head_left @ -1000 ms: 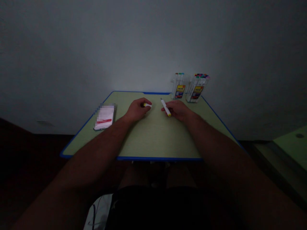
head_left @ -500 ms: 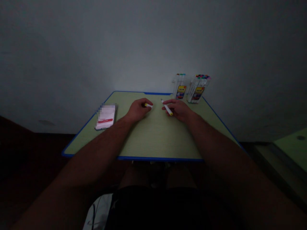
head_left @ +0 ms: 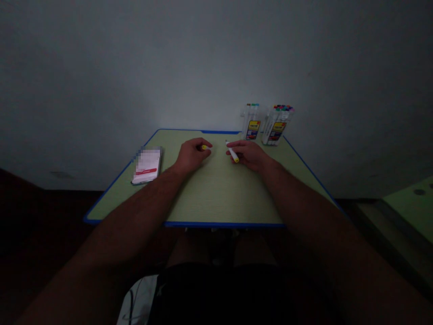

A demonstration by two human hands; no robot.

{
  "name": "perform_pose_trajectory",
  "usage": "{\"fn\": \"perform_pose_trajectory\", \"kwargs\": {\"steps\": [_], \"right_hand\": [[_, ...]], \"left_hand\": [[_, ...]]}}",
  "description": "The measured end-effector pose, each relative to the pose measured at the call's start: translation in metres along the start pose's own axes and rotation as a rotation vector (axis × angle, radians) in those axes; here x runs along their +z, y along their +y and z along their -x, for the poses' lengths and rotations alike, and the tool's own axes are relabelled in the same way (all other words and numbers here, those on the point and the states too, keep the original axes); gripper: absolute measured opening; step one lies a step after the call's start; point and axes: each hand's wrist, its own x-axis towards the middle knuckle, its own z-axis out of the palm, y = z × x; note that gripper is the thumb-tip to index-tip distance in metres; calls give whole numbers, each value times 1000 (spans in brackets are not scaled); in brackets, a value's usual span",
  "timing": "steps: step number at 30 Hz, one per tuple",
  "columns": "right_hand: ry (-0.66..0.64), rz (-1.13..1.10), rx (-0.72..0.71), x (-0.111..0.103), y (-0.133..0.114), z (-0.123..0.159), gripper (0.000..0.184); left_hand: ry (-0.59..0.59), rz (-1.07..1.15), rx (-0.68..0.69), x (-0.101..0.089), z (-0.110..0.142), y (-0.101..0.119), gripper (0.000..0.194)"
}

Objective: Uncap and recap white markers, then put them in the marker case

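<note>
Over the middle of the table [head_left: 216, 198], my left hand [head_left: 192, 155] is closed around a small marker cap [head_left: 206, 147], white with a yellow end. My right hand [head_left: 249, 154] grips a white marker [head_left: 232, 152] between thumb and fingers. The marker slants, its uncapped tip up and to the left and its yellow end down towards me. A short gap separates the cap from the marker's tip. Part of the cap is hidden by my left fingers.
Two clear cases stand at the back right: one marker case [head_left: 253, 128] with a few markers, and a fuller marker case [head_left: 277, 128] beside it. A phone [head_left: 147, 167] with a lit screen lies at the left. Behind the table rises a grey wall [head_left: 203, 67].
The view has shifted slightly, so everything sits a little further left. Both hands keep their holds on cap and marker, with hardly any movement over the table.
</note>
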Motion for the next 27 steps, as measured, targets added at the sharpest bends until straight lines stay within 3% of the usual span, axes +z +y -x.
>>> {"fn": "perform_pose_trajectory", "kwargs": {"steps": [5,18,27], "right_hand": [[9,9,13,1,0,0,18],[11,5,11,2,-2,3,18],[-20,67,-19,-1,1,1,17]], "left_hand": [[55,-49,62,1,0,-1,19],[61,-35,118,2,-1,-6,18],[-8,221,-54,2,-5,-11,18]]}}
